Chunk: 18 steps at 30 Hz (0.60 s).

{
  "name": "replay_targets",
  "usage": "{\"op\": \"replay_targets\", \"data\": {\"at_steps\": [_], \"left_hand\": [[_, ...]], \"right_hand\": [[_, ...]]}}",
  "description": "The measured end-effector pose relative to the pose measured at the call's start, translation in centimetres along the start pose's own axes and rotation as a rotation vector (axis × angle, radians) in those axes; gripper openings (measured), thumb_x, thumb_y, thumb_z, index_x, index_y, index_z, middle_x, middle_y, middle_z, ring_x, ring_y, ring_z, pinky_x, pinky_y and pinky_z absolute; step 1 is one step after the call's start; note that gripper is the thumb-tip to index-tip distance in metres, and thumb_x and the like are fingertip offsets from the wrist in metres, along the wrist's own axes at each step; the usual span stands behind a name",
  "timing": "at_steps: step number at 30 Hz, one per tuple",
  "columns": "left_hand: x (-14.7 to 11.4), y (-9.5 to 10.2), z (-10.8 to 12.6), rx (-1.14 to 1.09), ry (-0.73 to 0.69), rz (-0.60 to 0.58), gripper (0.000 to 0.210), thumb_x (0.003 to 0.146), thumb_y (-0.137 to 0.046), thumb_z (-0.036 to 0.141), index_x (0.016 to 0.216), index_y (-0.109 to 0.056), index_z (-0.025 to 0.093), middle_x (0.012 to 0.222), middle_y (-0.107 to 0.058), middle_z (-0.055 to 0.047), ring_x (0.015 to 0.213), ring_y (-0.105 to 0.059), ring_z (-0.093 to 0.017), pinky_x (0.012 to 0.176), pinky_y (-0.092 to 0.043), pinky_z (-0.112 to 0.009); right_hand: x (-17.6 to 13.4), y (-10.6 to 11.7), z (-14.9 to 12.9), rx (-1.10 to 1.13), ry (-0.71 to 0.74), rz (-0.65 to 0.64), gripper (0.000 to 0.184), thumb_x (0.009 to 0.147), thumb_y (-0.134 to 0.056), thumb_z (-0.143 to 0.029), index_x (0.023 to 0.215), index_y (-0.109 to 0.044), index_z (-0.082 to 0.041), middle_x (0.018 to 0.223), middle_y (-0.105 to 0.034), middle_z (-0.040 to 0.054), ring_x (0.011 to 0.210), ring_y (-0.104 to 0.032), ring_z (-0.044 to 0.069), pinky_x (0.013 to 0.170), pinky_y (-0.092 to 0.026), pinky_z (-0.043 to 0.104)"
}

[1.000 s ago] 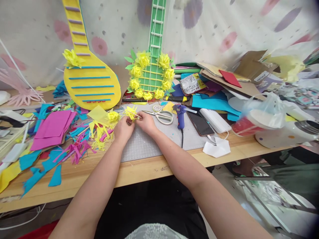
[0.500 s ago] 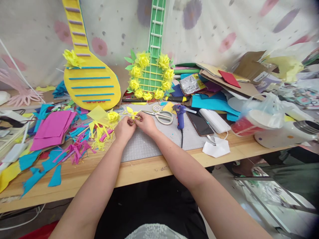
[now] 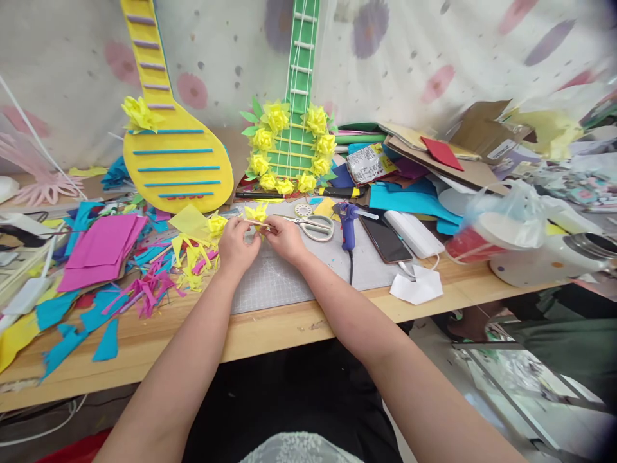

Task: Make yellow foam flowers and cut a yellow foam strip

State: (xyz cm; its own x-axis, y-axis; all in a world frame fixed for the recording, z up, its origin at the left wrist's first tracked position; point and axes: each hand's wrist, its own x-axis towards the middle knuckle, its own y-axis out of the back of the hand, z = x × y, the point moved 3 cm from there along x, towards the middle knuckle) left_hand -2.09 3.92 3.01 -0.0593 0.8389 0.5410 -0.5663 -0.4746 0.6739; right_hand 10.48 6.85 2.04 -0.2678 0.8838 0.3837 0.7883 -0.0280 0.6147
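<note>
Both bare forearms reached up from the bottom edge toward 12 o'clock, converging near the middle of the view. The left hand (image 3: 237, 244) and the right hand (image 3: 284, 236) sat close together, knuckles up, fingers curled inward. Their fingertips pinched toward each other, at 1 o'clock from the left hand.

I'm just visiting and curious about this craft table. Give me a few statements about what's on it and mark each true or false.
1. Both hands, left hand and right hand, pinch a yellow paper flower. True.
2. The scissors lie open in the person's right hand. False: they lie on the grey cutting mat, just right of that hand.
3. The green guitar cutout carries a ring of yellow flowers. True.
4. The glue gun is red. False: it is purple.
</note>
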Motion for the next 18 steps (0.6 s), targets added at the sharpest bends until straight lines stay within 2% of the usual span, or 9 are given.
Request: {"op": "replay_targets", "data": {"at_steps": [6, 11, 14, 18], "left_hand": [[0.02, -0.22, 0.44, 0.057, 0.016, -0.121, 0.013, 0.071, -0.056, 0.017, 0.084, -0.056, 0.021, 0.087, -0.056, -0.005, 0.087, -0.054, -0.022, 0.072, -0.041, -0.032], [0.06, -0.43, 0.21, -0.035, 0.042, -0.13, 0.013, 0.07, -0.054, 0.012, 0.079, -0.051, 0.022, 0.083, -0.056, -0.003, 0.083, -0.054, -0.019, 0.072, -0.04, -0.03], [0.04, -0.59, 0.04, -0.058, 0.053, -0.123, 0.013, 0.069, -0.053, 0.011, 0.076, -0.049, 0.021, 0.08, -0.056, -0.002, 0.081, -0.054, -0.018, 0.07, -0.04, -0.029], [-0.03, -0.65, 0.03, -0.08, 0.088, -0.124, 0.01, 0.07, -0.053, 0.013, 0.075, -0.049, 0.021, 0.077, -0.054, -0.001, 0.075, -0.052, -0.016, 0.067, -0.039, -0.028]], "right_hand": [[-0.19, 0.37, -0.14, 0.019, 0.017, -0.016, 0.01, 0.079, -0.049, -0.018, 0.078, -0.059, -0.019, 0.075, -0.058, -0.0003, 0.071, -0.05, 0.013, 0.066, -0.035, 0.023], [-0.4, 0.64, 0.29, 0.09, -0.097, -0.032, 0.02, 0.073, -0.056, -0.024, 0.093, -0.056, -0.021, 0.072, -0.054, -0.0032, 0.065, -0.049, 0.011, 0.062, -0.036, 0.022], [-0.43, 0.79, 0.46, 0.042, -0.123, -0.046, 0.018, 0.07, -0.057, -0.027, 0.087, -0.057, -0.02, 0.068, -0.053, -0.0035, 0.063, -0.047, 0.012, 0.061, -0.034, 0.023], [-0.34, 0.79, 0.63, 0.028, -0.136, -0.044, 0.009, 0.069, -0.053, -0.02, 0.076, -0.057, -0.02, 0.062, -0.051, -0.0041, 0.059, -0.045, 0.011, 0.058, -0.032, 0.022]]}}
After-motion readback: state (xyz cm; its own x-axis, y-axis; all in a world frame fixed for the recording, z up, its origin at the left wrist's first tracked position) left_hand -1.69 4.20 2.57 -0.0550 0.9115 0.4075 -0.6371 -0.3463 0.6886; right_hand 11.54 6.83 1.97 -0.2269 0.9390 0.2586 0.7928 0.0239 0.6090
